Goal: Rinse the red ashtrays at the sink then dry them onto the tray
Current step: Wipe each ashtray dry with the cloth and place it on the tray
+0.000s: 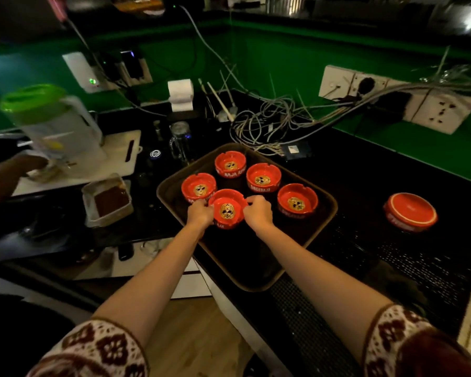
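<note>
Left hand (200, 213) and right hand (257, 212) pinching opposite rims of the near red ashtray (227, 209) on the tray (242, 257), upside-down ashtray (409, 212) well right on the table (365, 180), nearer the right hand.

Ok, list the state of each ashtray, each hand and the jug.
Near ashtray: upright over the tray, held by both hands.
Left hand: gripping its left rim.
Right hand: gripping its right rim.
Four other ashtrays: upright on tray.
Lone ashtray: upside down, off tray.
Jug: lid on.

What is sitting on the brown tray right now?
Five red ashtrays sit upright on the tray; the left hand and right hand hold the nearest ashtray. The tray floor beneath them is covered.
</note>
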`<control>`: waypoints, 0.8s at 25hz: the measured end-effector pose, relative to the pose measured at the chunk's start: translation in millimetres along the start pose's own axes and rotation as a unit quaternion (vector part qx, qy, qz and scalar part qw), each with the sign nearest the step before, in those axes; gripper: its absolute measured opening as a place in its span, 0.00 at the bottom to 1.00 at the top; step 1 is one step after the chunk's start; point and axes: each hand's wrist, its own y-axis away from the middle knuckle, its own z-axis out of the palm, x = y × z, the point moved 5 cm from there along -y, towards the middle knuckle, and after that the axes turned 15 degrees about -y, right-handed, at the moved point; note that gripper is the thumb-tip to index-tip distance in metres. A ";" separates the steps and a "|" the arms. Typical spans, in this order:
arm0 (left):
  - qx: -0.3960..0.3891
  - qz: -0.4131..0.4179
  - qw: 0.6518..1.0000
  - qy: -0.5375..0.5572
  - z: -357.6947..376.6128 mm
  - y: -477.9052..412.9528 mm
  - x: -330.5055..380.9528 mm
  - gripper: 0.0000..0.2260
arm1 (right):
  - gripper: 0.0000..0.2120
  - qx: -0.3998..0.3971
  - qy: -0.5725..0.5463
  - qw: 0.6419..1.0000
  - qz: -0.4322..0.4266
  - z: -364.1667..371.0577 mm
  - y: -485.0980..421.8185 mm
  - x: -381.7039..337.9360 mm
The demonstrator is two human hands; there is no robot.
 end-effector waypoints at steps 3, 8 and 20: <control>0.018 0.021 0.997 -0.077 2.4 -13.8 -8.4 0.12 | 0.13 0.002 -0.013 1.000 0.003 11.9 -2.8 2.7; -0.009 0.094 0.989 -0.111 2.9 -15.1 1.6 0.11 | 0.16 -0.011 -0.014 1.000 0.008 20.7 -10.0 5.6; 0.113 0.176 0.948 -0.240 8.9 43.6 89.6 0.15 | 0.17 0.035 0.002 0.996 -0.080 -52.2 -6.2 17.6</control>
